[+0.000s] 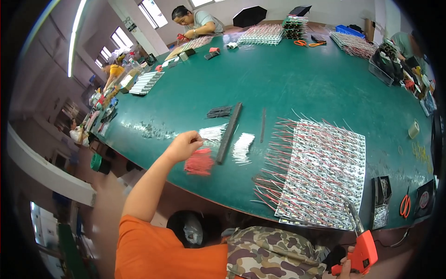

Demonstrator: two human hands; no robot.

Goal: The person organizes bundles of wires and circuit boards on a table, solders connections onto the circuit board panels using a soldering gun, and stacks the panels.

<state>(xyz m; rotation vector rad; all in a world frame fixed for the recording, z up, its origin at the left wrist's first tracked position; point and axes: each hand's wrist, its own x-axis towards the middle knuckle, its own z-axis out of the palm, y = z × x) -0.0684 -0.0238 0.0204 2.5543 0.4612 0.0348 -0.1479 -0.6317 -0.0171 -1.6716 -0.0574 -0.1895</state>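
Note:
My left hand (pixel 184 146) is closed in a pinch between a bundle of white wires (pixel 213 133) and a bundle of red wires (pixel 199 162). What its fingertips hold, if anything, is too small to make out. At the lower right, my right hand (pixel 347 269) grips a red soldering gun (pixel 363 252), its metal tip pointing up over the near edge of a white panel of small circuit boards (pixel 341 153). Many red and white wires stick out across that panel and past its left side.
A dark bar (pixel 229 133) lies beside a second white wire bundle (pixel 243 148); dark wires (pixel 219 112) lie beyond. To the right are a black box (pixel 381 202), orange-handled scissors (pixel 405 206) and a tape roll (pixel 413 130). Across the green table (pixel 223 76) a person (pixel 200 25) works at another panel.

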